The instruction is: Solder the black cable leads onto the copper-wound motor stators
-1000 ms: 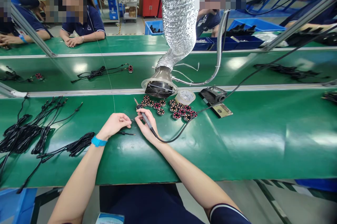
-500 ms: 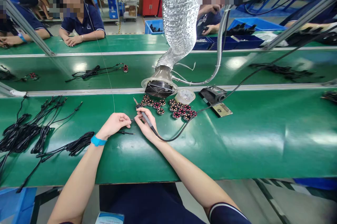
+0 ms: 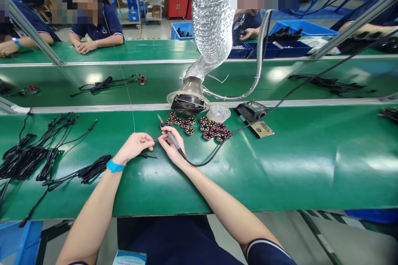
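Observation:
My left hand (image 3: 137, 147), a blue band at its wrist, is closed with thumb and forefinger pinching the thin dark end of a black cable (image 3: 156, 140). A fine solder wire (image 3: 127, 86) runs down from above to this hand. In my right hand (image 3: 171, 145) is a soldering iron (image 3: 174, 140), its tip pointing up and away; the thumb and forefinger are close to the same cable end. Another cable end (image 3: 151, 156) lies on the green table just below the hands. Several small round motor parts (image 3: 207, 127) with copper and red windings sit beyond the right hand.
Bundles of black cable (image 3: 27, 157) cover the left side. A fume extractor hood (image 3: 189, 99) hangs over the motor parts. Behind them are a tape roll (image 3: 218, 113) and a soldering iron stand (image 3: 252, 112). The iron's cord (image 3: 217, 149) crosses rightward. Co-workers sit opposite.
Both hands stay almost in place with the cable end and the iron. On the far belt, the cables and motor parts have shifted left. A person's hand at the far left has moved.

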Demonstrator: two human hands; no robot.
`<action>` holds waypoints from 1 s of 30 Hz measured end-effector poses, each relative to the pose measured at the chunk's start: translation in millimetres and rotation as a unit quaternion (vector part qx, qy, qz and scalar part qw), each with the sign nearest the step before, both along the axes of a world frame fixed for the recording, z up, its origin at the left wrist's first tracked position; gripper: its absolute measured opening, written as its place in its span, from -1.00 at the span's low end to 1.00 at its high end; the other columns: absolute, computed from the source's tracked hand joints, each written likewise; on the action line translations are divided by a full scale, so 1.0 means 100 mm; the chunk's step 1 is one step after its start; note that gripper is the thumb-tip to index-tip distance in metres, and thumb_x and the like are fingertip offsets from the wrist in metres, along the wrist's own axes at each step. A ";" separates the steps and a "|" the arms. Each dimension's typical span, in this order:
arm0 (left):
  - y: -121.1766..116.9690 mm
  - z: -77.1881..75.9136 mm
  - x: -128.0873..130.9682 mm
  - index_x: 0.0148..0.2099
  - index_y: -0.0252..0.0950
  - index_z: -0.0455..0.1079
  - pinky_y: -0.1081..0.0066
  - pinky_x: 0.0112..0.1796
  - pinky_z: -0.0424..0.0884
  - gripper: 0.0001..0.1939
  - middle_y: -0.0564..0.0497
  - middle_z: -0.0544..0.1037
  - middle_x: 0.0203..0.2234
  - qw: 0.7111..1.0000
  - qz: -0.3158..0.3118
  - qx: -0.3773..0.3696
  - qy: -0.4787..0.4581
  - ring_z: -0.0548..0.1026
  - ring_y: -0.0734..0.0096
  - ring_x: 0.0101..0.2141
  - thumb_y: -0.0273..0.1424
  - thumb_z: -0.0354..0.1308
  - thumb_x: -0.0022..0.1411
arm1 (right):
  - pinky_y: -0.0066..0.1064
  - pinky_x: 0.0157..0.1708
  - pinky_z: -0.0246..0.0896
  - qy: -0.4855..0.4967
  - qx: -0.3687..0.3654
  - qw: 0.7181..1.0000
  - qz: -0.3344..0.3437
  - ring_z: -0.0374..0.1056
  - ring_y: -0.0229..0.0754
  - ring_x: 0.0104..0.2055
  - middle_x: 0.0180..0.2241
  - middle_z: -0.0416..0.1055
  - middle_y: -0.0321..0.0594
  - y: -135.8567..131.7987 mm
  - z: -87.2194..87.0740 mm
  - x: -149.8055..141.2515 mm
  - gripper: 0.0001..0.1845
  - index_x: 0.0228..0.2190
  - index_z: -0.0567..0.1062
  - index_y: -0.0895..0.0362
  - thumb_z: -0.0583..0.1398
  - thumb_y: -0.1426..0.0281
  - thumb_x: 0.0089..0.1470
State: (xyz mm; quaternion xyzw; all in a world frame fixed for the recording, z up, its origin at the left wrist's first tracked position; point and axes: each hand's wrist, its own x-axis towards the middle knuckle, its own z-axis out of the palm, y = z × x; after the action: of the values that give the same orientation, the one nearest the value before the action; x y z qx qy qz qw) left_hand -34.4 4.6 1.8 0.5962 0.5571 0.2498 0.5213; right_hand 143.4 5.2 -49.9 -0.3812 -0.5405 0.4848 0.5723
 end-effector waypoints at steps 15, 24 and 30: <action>-0.02 0.01 0.02 -0.29 -0.32 0.42 0.44 -0.35 0.33 -0.76 -0.04 0.64 -0.51 1.000 -0.007 -0.001 -0.028 0.55 0.35 -0.43 -0.25 0.30 0.10 | -0.24 -0.01 0.36 -0.139 0.130 0.981 -0.026 0.42 -0.23 -0.26 -0.22 0.33 -0.26 -0.06 0.07 0.01 -0.65 -0.10 0.43 0.01 0.20 0.54 0.07; -0.03 0.00 0.02 -0.34 -0.26 0.25 0.44 -0.34 0.39 -0.74 0.02 0.62 -0.54 0.996 -0.012 -0.022 -0.087 0.61 0.34 -0.41 -0.33 0.30 0.08 | -0.29 -0.06 0.35 -0.210 0.211 0.954 0.027 0.38 -0.19 -0.14 -0.15 0.31 -0.19 -0.09 0.10 0.06 -0.62 -0.01 0.41 -0.01 0.14 0.55 0.16; -0.03 0.01 -0.01 -0.41 -0.24 0.16 0.47 -0.37 0.39 -0.64 0.11 0.53 -0.57 0.994 -0.034 -0.010 -0.099 0.63 0.31 -0.39 -0.31 0.34 0.08 | -0.27 -0.07 0.34 -0.182 0.190 0.963 0.062 0.36 -0.18 -0.19 -0.20 0.34 -0.23 -0.05 0.21 0.10 -0.64 -0.05 0.41 0.03 0.19 0.53 0.09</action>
State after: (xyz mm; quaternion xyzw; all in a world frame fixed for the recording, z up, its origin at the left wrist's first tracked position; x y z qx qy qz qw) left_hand -35.7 1.8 3.1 0.5819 0.4846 0.2843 0.5880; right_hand 153.1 0.5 -29.3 -0.3128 -0.7406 0.3302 0.4946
